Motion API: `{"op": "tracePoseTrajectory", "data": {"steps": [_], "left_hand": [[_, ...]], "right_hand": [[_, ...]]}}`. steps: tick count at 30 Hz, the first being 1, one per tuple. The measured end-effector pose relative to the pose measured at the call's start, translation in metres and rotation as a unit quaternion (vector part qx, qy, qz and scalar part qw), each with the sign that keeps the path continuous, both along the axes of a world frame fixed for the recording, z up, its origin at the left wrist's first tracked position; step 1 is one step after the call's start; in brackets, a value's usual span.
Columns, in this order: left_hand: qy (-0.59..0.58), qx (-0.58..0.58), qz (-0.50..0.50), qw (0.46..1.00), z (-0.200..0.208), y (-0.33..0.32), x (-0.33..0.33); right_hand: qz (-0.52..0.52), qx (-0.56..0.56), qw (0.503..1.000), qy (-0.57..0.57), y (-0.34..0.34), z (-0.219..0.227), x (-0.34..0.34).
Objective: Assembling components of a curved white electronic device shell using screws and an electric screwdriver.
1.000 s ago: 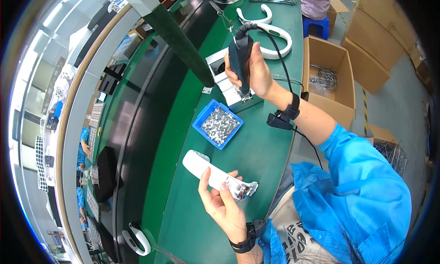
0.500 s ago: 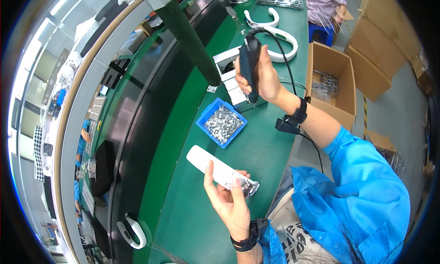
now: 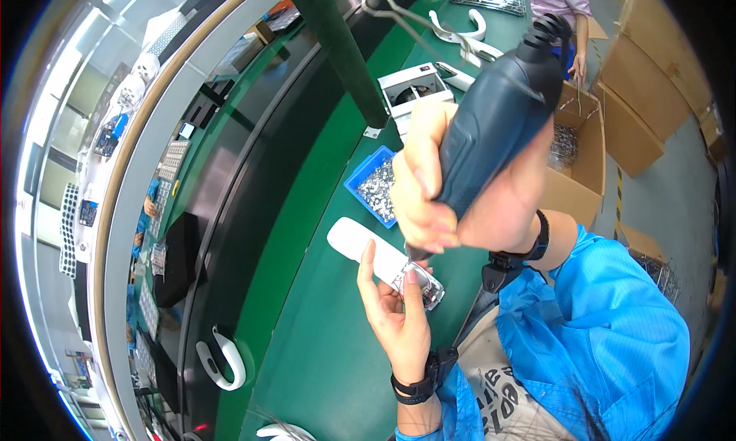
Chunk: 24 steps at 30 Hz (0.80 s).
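Wrapped round a dark electric screwdriver (image 3: 491,134), my right hand (image 3: 510,203) is closed in the middle of the view. The screwdriver leans, its tip down at the white plastic housing (image 3: 360,242); whether the tip touches a screw cannot be made out. My left hand (image 3: 402,318) grips this long housing between thumb and fingers, just above the table. Metal parts (image 3: 432,288) show at the housing's near end. Beyond it stands a blue bin (image 3: 359,184) of small metal pieces, partly hidden by my right hand.
A dark conveyor belt (image 3: 245,211) runs along the left, with a white curved part (image 3: 230,364) on it. White boxes (image 3: 395,81) and more curved parts (image 3: 468,35) lie farther back on the green table (image 3: 307,349). Cardboard boxes (image 3: 575,184) and another person (image 3: 563,0) are at right.
My right hand has brought the screwdriver down and nearer, from above the far table to the housing. My left hand keeps its hold on the housing.
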State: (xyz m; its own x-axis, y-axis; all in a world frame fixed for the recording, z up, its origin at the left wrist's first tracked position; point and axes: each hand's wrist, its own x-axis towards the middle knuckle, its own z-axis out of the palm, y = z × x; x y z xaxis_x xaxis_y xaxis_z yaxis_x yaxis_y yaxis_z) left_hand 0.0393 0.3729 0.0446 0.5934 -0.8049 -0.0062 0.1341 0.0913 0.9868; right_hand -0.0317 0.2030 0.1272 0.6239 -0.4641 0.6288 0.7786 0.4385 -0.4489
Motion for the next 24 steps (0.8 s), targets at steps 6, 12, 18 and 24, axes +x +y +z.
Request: {"op": "tracePoseTrajectory", "data": {"steps": [6,12,18,24], "left_hand": [[0.013,-0.019,0.005,1.000,-0.004,0.002,0.001],[-0.008,-0.011,0.012,1.000,-0.004,0.003,0.002],[0.005,-0.034,0.025,0.999,-0.004,-0.002,-0.004],[-0.037,-0.054,0.042,0.997,-0.039,0.000,-0.012]], "right_hand": [[0.005,0.011,1.000,0.006,0.024,-0.002,0.009],[-0.002,0.000,0.995,0.102,0.028,-0.006,0.008],[-0.035,-0.013,0.984,0.173,0.030,-0.010,0.008],[0.005,-0.175,0.964,0.198,0.033,-0.024,0.013]]}}
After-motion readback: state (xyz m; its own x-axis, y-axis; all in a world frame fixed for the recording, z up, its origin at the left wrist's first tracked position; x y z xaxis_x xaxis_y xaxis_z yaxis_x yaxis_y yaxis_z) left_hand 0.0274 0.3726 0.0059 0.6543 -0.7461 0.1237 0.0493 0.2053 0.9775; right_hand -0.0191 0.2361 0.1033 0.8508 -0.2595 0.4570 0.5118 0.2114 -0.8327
